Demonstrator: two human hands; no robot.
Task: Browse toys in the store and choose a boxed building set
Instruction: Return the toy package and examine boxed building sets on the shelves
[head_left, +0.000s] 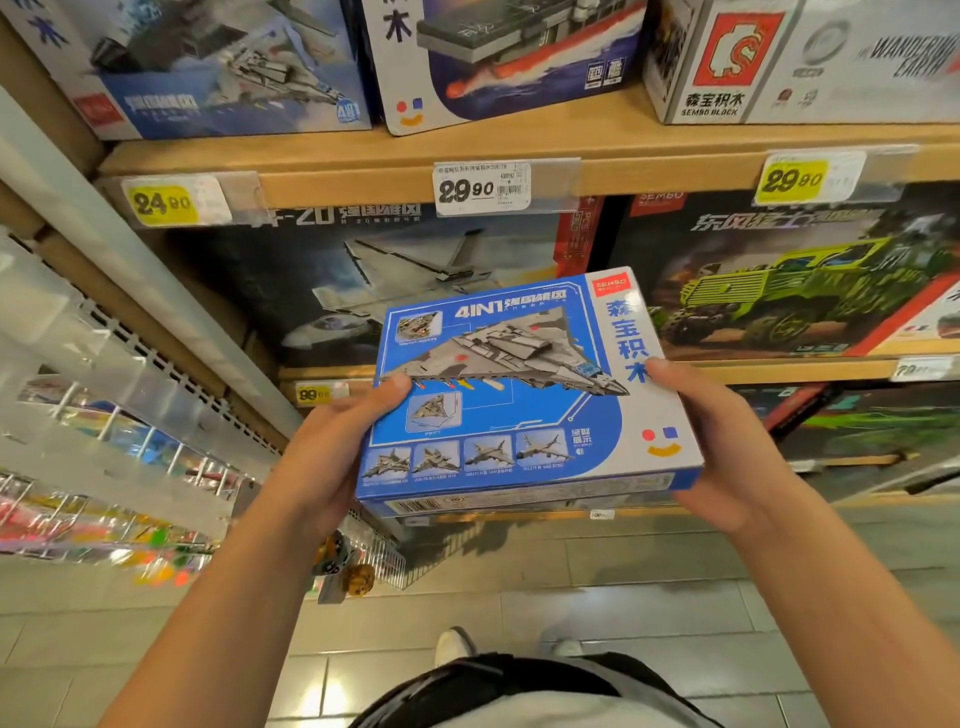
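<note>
A flat blue and white boxed building set (524, 410) with a grey jet pictured on its front is held face up in front of the shelves. My left hand (332, 447) grips its left edge, thumb on the front face. My right hand (722, 447) grips its right edge, thumb lying on the white side panel. The fingers of both hands are hidden under the box.
Wooden shelves (363, 176) carry more boxed sets: a large dark jet box (374, 286), a green truck box (779, 280), a ship box (498, 57). Price tags (480, 187) line the shelf edges. Hanging toy racks (104, 467) stand at left. Tiled floor (597, 571) lies below.
</note>
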